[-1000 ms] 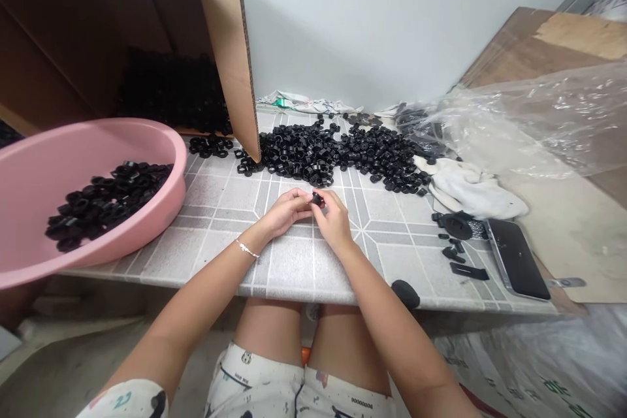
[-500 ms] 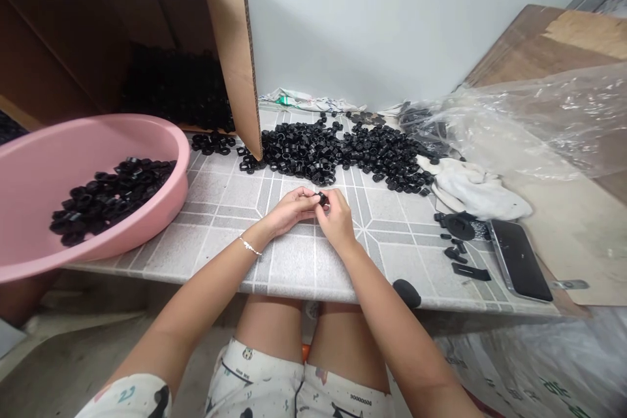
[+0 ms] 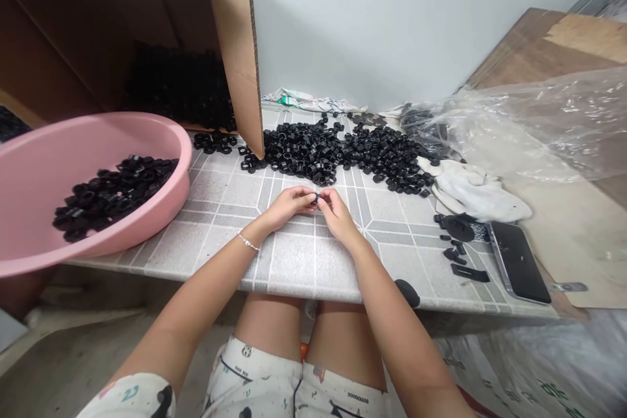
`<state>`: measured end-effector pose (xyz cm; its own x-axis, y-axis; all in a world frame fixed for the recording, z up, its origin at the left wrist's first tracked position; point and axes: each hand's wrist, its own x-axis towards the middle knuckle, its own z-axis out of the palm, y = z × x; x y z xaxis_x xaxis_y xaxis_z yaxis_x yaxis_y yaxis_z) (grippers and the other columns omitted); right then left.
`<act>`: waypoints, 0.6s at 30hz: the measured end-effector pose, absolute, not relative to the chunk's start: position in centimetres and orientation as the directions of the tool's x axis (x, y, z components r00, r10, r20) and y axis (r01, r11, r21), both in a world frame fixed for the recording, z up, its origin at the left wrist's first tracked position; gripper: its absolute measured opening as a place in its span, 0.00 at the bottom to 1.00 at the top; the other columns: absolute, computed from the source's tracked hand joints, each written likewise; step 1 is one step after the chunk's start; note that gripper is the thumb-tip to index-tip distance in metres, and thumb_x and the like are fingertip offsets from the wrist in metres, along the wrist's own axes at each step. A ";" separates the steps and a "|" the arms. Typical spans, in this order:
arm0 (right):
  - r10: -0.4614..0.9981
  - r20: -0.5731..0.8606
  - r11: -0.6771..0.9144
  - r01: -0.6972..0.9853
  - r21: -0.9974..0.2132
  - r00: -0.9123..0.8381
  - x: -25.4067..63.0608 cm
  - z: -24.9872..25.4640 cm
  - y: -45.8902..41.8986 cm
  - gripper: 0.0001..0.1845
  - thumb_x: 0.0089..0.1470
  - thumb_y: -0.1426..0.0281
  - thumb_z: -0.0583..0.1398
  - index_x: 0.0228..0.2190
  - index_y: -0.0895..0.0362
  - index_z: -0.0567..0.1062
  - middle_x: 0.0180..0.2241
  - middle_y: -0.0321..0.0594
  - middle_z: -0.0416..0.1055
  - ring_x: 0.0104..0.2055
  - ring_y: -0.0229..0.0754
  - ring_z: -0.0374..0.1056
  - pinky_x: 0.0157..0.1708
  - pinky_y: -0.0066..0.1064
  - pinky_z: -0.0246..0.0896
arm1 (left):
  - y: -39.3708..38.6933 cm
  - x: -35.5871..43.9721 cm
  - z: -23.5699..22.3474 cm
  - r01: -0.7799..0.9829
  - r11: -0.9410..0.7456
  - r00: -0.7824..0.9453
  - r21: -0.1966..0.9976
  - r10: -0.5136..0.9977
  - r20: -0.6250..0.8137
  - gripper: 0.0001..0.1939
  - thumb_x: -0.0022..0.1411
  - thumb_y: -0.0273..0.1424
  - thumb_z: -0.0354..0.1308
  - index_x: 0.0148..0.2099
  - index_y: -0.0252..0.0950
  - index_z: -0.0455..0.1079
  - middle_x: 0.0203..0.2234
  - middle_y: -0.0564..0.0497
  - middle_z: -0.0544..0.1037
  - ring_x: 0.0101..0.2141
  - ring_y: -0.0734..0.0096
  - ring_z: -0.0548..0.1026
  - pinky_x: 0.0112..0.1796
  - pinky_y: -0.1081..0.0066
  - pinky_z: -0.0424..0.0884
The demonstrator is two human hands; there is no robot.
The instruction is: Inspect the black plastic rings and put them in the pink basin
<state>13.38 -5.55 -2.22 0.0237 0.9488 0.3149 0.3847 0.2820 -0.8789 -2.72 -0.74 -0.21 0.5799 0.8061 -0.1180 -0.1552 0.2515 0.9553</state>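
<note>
My left hand (image 3: 289, 208) and my right hand (image 3: 337, 214) meet above the tiled tabletop (image 3: 304, 261), their fingertips pinching a small black hex nut (image 3: 317, 200) between them. Most of the nut is hidden by my fingers. Just beyond my hands lies a wide spread of loose black hex nuts (image 3: 333, 153). To my left, a pink plastic basin (image 3: 122, 241) holds a heap of similar black nuts (image 3: 110, 192).
A tilted cardboard box (image 3: 235, 46) full of black nuts stands at the back left. On the right are a crumpled white cloth (image 3: 477, 192), a clear plastic sheet (image 3: 548, 124), small black pieces (image 3: 458, 230) and a dark flat device (image 3: 516, 261).
My hands have shifted only slightly and still hold the small nut together. The view has drifted a little, moving the table and basin slightly in the picture.
</note>
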 end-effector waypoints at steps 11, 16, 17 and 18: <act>0.976 0.212 0.187 0.303 -0.934 0.050 13.6 -2.0 -5.7 0.26 0.61 0.49 0.45 0.23 0.54 0.64 0.18 0.32 0.60 0.23 0.38 0.59 0.28 0.31 0.56 | -1.2 -2.5 0.4 -0.132 0.289 0.627 0.948 0.765 -0.146 0.21 0.50 0.40 0.68 0.39 0.30 0.71 0.31 0.48 0.77 0.34 0.72 0.76 0.45 0.65 0.70; 0.973 0.229 0.220 0.330 -0.918 -0.012 13.5 -1.7 -6.0 0.20 0.58 0.49 0.51 0.29 0.53 0.66 0.22 0.31 0.64 0.25 0.37 0.61 0.28 0.30 0.57 | -1.1 -2.6 0.2 -0.106 0.305 0.619 0.946 0.765 -0.177 0.20 0.53 0.43 0.65 0.36 0.29 0.70 0.29 0.47 0.76 0.31 0.72 0.75 0.44 0.64 0.70; 0.978 0.210 0.200 0.335 -0.921 -0.008 13.4 -1.8 -6.0 0.22 0.58 0.49 0.51 0.26 0.53 0.65 0.21 0.31 0.62 0.24 0.37 0.59 0.27 0.29 0.56 | -1.3 -2.6 0.3 -0.096 0.268 0.621 0.959 0.769 -0.153 0.20 0.53 0.43 0.65 0.37 0.30 0.71 0.30 0.47 0.76 0.32 0.71 0.75 0.44 0.63 0.69; 0.982 0.188 0.176 0.318 -0.932 0.008 13.3 -1.9 -5.9 0.24 0.58 0.48 0.50 0.24 0.54 0.64 0.19 0.31 0.60 0.23 0.37 0.58 0.25 0.29 0.54 | -1.5 -2.5 0.4 -0.086 0.197 0.610 0.977 0.785 -0.105 0.19 0.53 0.42 0.65 0.37 0.30 0.71 0.31 0.47 0.76 0.34 0.70 0.75 0.45 0.63 0.69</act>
